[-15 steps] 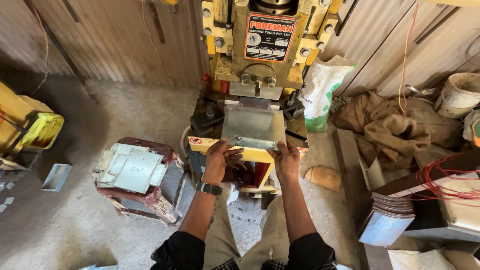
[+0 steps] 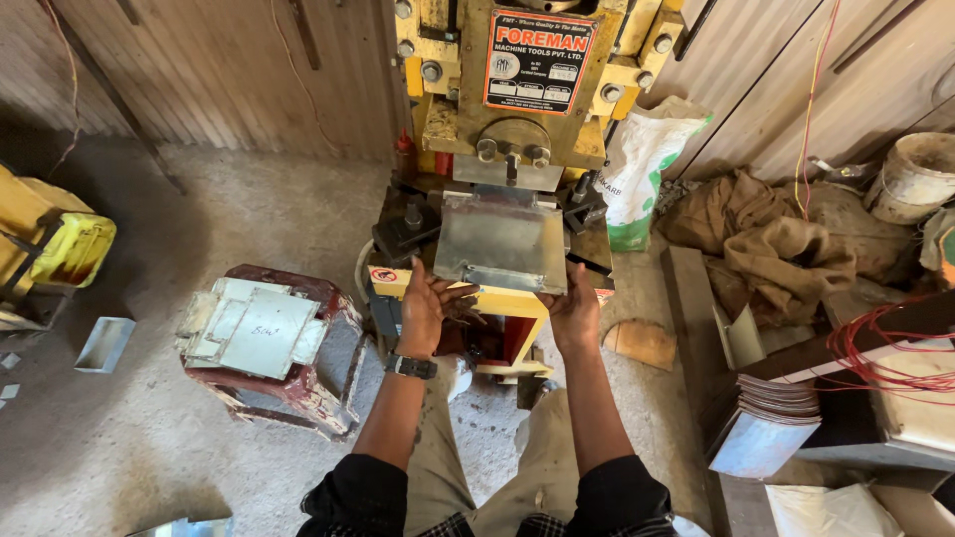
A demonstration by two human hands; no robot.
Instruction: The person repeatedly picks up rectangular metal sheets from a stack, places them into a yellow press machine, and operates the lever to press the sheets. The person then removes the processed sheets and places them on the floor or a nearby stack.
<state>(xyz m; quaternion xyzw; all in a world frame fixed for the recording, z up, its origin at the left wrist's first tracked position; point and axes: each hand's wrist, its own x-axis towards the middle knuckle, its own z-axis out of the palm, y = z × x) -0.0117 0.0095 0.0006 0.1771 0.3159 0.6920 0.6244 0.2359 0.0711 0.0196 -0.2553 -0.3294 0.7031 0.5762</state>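
A flat grey metal sheet (image 2: pixel 500 239) lies on the bed of a yellow press machine (image 2: pixel 517 89), its far edge under the tool. My left hand (image 2: pixel 426 303), with a dark wristwatch, holds the sheet's near left corner from below. My right hand (image 2: pixel 573 310) grips the near right corner. Both forearms reach forward from my lap, and the fingertips are partly hidden beneath the sheet.
A red stool (image 2: pixel 298 368) at my left carries a stack of cut metal sheets (image 2: pixel 254 328). More stacked sheets (image 2: pixel 771 423) lie at the right near red wire (image 2: pixel 875 353). A white sack (image 2: pixel 637 169), brown sacking (image 2: pixel 766 244), a white bucket (image 2: pixel 915 179) and a yellow container (image 2: pixel 70 244) stand around.
My hands have shifted slightly along the sheet's near edge; the sheet stays on the press bed.
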